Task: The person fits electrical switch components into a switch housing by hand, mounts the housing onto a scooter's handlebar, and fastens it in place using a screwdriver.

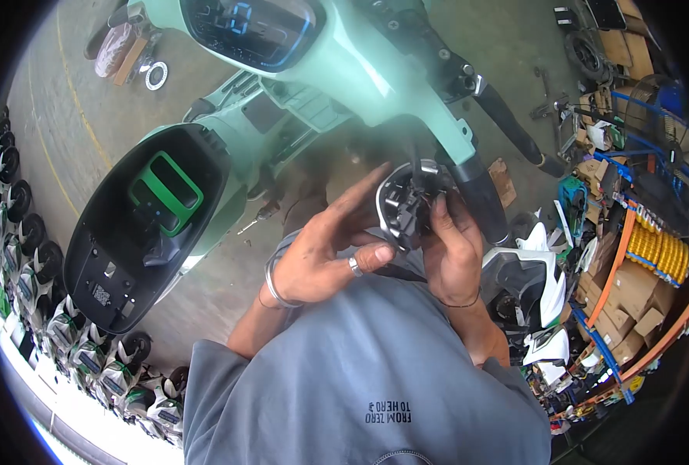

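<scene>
Between my two hands is a rounded black and silver part (403, 203), its open inner side with black fittings facing up. My left hand (325, 252), with a ring and a metal bangle, cups its left edge, the thumb at the lower rim. My right hand (454, 248) grips its right side, thumb on top. The part sits beside the black handlebar grip (482, 203) of a mint green scooter (367, 66). A dark cable runs down to it from the scooter. Some fingertips are hidden behind the part.
The scooter's lit display (251, 31) is at the top. Its open seat compartment (147, 225) lies to the left. A second black lever or grip (515, 128) extends right. Shelving with boxes (631, 302) and yellow coils (658, 246) stands at the right. Scooters line the left edge.
</scene>
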{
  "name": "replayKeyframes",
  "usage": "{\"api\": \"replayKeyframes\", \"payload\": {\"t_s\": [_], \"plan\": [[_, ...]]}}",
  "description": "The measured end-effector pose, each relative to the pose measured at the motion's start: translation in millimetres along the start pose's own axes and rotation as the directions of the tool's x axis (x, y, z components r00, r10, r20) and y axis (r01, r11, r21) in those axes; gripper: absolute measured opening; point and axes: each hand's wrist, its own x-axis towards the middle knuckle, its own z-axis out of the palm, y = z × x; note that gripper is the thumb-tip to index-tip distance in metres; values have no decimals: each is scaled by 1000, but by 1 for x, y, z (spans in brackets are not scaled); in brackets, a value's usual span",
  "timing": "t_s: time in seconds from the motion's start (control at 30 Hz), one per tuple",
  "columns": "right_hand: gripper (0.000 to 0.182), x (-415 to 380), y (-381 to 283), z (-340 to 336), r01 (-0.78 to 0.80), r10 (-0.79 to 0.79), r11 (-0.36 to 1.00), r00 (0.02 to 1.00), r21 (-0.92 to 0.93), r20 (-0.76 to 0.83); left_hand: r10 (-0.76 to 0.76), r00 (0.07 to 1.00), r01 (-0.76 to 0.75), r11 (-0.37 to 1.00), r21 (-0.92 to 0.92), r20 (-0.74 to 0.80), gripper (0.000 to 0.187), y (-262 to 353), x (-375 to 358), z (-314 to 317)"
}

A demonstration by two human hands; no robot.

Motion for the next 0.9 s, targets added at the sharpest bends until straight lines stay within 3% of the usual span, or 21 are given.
{"api": "replayKeyframes", "payload": {"t_s": [0.07,0.1,0.13,0.17,0.23,0.27,0.3,0.33,0.47,0.53,0.57,0.9], "plan": [[38,-9,-5,-1,-58,59,998,998,-13,10,-37,992,23,993,115,123,82,-4,7,-18],[38,-15,-9,1,-76,77,996,997,-38,24,32,995,-39,997,69,93,81,-13,11,-16],[37,-18,-12,3,-91,93,994,995,-66,39,87,994,-99,977,186,69,84,-19,14,-16],[39,-21,-5,4,-51,52,998,998,30,-35,81,995,-89,989,122,65,85,-24,18,-15],[42,-26,7,-21,82,-110,949,991,-305,-76,106,993,-109,991,80,50,85,-29,23,-10],[42,-23,0,-16,-22,23,999,999,30,-44,169,981,-179,976,123,91,85,-38,24,-12],[40,-22,-5,-9,-74,76,992,997,101,-21,270,960,-278,951,138,72,86,-45,24,-10],[41,-24,-8,3,-72,55,993,984,-95,-168,362,931,-365,917,159,47,87,-52,22,-6],[50,-27,-3,6,-17,-13,983,987,-183,-161,362,929,-356,931,81,-79,86,-56,18,3],[54,-30,0,3,-24,4,996,973,-85,-229,413,902,-400,910,109,-130,83,-56,16,4],[58,-28,1,0,-10,-13,990,987,-143,-163,403,905,-390,914,114,-135,83,-55,14,4],[60,-25,10,20,62,-144,896,977,-441,-155,429,878,-407,903,139,-214,95,-47,10,-2]]}}
